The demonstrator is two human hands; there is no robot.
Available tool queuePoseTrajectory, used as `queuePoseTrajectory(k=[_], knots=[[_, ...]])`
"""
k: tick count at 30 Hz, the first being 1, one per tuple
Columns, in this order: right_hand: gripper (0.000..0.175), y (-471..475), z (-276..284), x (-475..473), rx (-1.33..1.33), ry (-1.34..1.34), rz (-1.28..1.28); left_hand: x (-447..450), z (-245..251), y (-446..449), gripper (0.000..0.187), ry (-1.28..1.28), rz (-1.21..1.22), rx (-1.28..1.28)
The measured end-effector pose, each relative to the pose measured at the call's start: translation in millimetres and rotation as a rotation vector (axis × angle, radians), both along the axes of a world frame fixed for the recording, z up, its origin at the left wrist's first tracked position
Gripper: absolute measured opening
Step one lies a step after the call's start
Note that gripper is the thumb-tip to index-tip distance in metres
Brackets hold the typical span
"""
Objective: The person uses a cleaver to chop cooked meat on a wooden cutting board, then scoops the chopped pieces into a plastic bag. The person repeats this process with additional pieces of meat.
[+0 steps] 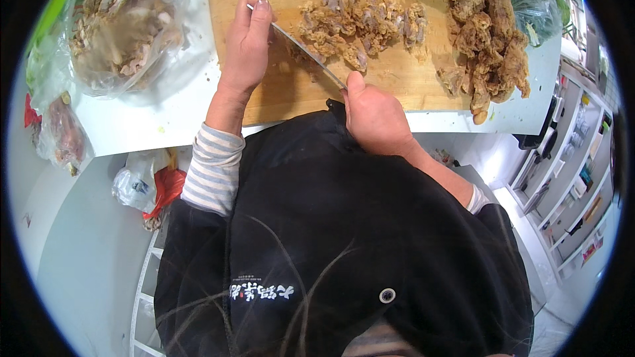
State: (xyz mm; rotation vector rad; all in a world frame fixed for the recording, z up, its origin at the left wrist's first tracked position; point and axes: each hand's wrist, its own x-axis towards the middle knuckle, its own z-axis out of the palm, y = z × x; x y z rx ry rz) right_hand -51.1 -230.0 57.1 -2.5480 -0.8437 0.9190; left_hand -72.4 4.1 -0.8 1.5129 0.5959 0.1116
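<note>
A knife (310, 54), seen nearly along its spine, slants across the near left part of a wooden cutting board (278, 99). My right hand (374, 116) is closed around its near end, where the handle is hidden by the fingers. At the far end, my left hand (248, 42) grips the blade between thumb and fingers. Just beyond the knife lie chopped pieces of brown fried, coated meat (364, 22). Larger uncut pieces of the same meat (488, 34) are heaped along the board's right side, some reaching past its edge.
A clear plastic bag of pale meat pieces (124, 29) rests on the white table (149, 129), left of the board. Bagged greens (536, 5) lie at the far right. Another wrapped item (64, 129) sits at the left edge. Shelves (570, 173) with goods stand to the right.
</note>
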Motion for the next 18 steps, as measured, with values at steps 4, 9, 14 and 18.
queuePoseTrajectory(k=[4, 9, 14, 18], knots=[[0.019, 6, -15, 0, 0.013, -0.073, 0.016, 1, -5, 6, 0.026, 0.022, -0.01, 0.007], [0.017, 1, -33, 7, 0.121, -0.144, -0.015, 8, -10, -2, 0.029, -0.033, 0.025, 0.17], [0.021, -3, -29, 12, 0.16, -0.147, -0.012, 10, -9, -6, 0.033, -0.037, 0.057, 0.21], [0.02, 1, -25, 11, 0.156, -0.089, -0.053, 11, -3, -4, 0.034, 0.001, 0.034, 0.164]])
